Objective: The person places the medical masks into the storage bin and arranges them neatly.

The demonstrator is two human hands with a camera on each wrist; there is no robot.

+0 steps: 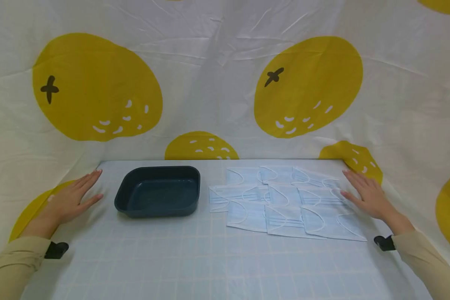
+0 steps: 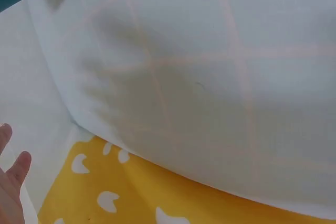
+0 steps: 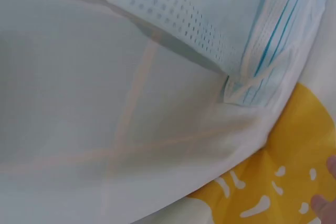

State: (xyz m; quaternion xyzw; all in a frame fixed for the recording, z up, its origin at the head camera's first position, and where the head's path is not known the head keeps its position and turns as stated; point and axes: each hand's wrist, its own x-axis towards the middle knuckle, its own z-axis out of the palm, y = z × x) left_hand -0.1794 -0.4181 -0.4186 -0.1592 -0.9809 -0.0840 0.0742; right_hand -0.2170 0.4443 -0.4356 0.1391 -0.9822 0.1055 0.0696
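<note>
My left hand (image 1: 72, 199) is held at the table's left side, fingers straight and thumb apart, with nothing in it. Just right of it stands a dark blue-green rectangular basin (image 1: 157, 211), whose inside shows no contents. Several light blue face masks (image 1: 285, 218) with white ear loops lie flat in overlapping rows on the right half of the table. Beyond their right end is my right hand (image 1: 371, 198), fingers spread and holding nothing. In the right wrist view, the edge of a mask (image 3: 184, 19) shows close up, and only fingertips (image 3: 323, 207) of that hand appear.
A pale cloth with a faint grid covers the table (image 1: 195, 262). Behind and beside it hangs a white curtain (image 1: 210, 91) printed with big yellow fruit. Each wrist carries a small black device (image 1: 56, 250) below the sleeve cuff.
</note>
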